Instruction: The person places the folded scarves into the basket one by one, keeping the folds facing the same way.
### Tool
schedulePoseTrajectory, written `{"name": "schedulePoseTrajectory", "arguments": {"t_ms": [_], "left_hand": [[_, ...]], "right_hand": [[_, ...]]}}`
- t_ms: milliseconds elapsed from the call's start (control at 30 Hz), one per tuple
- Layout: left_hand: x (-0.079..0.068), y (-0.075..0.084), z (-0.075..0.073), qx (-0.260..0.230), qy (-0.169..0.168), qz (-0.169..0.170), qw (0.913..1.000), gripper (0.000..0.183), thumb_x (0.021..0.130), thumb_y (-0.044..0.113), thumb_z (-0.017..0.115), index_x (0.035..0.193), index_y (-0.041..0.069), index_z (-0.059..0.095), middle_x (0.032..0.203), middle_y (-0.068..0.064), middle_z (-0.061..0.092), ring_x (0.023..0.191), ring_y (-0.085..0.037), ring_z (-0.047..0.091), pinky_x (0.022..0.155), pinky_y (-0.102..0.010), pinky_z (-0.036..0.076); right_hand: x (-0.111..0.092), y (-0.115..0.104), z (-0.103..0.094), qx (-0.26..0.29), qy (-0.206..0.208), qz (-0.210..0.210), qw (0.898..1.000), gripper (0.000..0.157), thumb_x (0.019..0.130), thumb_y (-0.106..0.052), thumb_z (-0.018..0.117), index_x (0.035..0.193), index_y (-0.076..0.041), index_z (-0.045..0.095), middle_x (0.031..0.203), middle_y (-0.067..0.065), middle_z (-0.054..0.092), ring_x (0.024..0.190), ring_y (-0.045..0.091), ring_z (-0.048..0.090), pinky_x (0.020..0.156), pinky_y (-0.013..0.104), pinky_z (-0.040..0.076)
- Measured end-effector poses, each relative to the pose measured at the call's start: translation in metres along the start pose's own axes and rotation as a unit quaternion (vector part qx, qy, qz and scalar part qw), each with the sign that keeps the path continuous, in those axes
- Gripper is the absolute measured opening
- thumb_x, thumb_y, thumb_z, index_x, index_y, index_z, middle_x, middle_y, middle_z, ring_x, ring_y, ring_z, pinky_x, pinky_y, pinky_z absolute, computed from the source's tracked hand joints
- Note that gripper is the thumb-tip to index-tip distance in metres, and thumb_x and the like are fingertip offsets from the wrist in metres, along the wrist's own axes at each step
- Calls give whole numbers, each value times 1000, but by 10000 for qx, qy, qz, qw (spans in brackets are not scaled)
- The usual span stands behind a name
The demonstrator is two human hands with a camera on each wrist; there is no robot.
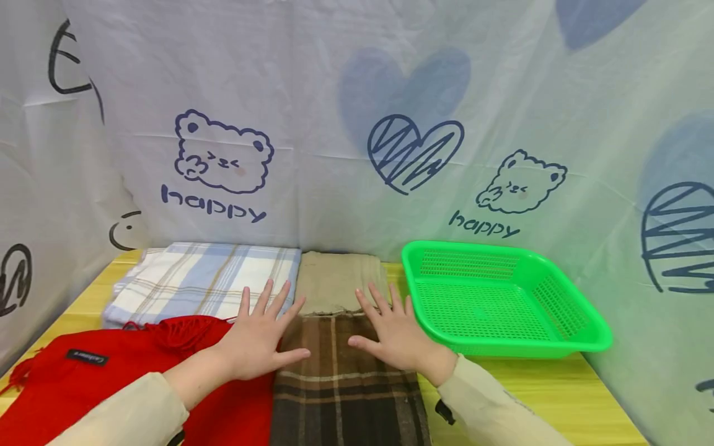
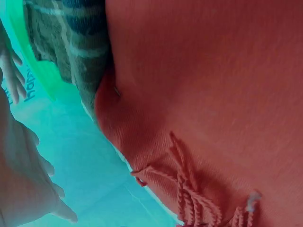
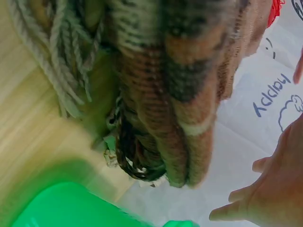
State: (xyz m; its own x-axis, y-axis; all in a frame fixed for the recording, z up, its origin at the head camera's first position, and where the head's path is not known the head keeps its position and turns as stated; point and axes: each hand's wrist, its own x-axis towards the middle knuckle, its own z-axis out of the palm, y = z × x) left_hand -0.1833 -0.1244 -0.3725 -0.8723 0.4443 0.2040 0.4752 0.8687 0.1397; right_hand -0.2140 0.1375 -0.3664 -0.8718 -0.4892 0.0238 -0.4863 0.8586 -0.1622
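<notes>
My left hand, fingers spread, is over the inner edge of a folded red scarf with a dark label and fringe. Fingers apart too, my right hand is above a folded brown and black plaid scarf. Neither hand holds anything; in the wrist views both hands appear raised off the fabric. Behind the plaid scarf lies a folded beige cloth. A folded white and blue checked cloth lies behind the red scarf. In the right wrist view, the plaid scarf's layered edge and tassels show.
A green perforated plastic basket sits at the right of the yellow table, close to my right hand. A pale curtain printed with bears, hearts and lettering hangs behind the table and along its sides.
</notes>
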Motion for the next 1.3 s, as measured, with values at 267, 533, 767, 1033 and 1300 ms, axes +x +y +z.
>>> {"name": "schedulePoseTrajectory", "arguments": {"t_ms": [267, 533, 767, 1033, 1300], "left_hand": [[-25, 14, 9, -243, -505, 530, 9970, 88, 80, 68, 53, 147, 17, 31, 155, -16, 19, 141, -46, 12, 105, -71, 6], [-49, 41, 48, 722, -620, 2613, 9606, 74, 89, 69, 27, 146, 22, 31, 149, -10, 35, 134, -36, 36, 97, -60, 36], [-56, 49, 81, 1721, 392, 3371, 9248, 57, 96, 58, 29, 140, 24, 41, 136, -2, 52, 121, -22, 54, 87, -39, 48], [-41, 73, 72, 1120, -1044, 2865, 9458, 48, 95, 52, 40, 128, 21, 55, 128, -4, 59, 107, -23, 62, 78, -26, 54], [-37, 82, 44, 940, 495, 3646, 9251, 20, 88, 38, 59, 93, 19, 65, 84, 4, 67, 50, -5, 53, 40, -10, 34]], "right_hand": [[7, 6, 17, 200, -240, 207, 9993, 77, 90, -59, 43, 152, -23, 14, 158, 12, 12, 139, 51, 6, 105, 70, 16], [8, 18, 37, 244, -450, 540, 9972, 68, 95, -51, 40, 151, -17, 20, 155, 18, 20, 136, 53, 18, 101, 68, 26], [12, 22, 44, 405, -448, 474, 9970, 66, 94, -43, 51, 146, -9, 31, 144, 23, 35, 126, 52, 36, 94, 59, 41], [15, 20, 44, -126, 12, 348, 9993, 56, 87, -42, 61, 129, -7, 53, 108, 15, 53, 83, 27, 58, 65, 38, 50], [8, 9, 30, -1028, 892, -77, 9907, 36, 87, -38, 63, 113, -13, 63, 88, 6, 56, 58, 14, 53, 43, 25, 38]]}}
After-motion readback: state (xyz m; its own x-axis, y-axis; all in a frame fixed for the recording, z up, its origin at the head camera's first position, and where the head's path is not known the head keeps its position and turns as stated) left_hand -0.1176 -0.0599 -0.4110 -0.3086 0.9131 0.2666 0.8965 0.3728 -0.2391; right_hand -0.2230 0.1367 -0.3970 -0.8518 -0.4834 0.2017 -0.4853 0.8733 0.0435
